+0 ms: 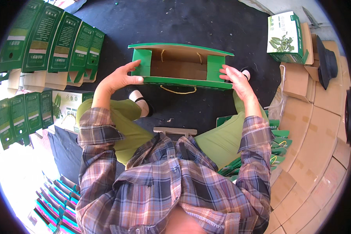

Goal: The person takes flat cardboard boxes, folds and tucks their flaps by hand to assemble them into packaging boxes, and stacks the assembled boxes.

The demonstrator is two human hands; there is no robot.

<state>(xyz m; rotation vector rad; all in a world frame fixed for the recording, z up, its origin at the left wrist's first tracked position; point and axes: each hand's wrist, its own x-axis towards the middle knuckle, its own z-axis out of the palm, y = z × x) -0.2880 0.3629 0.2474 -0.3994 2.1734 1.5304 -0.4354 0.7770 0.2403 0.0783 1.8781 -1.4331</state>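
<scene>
A green cardboard box [181, 66] with a brown inside lies open on a black mat, its top facing me. A yellow cord handle hangs from its near wall, and a second cord shows inside. My left hand [121, 77] grips the box's left end, thumb along the near green edge. My right hand [236, 80] presses on the right green inner flap. Both forearms wear plaid sleeves, and my green-trousered knees sit below the box.
Flattened green boxes [52, 39] lie in rows at the left, with more below. A finished green-and-white box [285, 37] stands at top right on brown cartons [316, 128]. Folded green flats [277, 148] lean by my right knee. Colourful flats [56, 202] sit at bottom left.
</scene>
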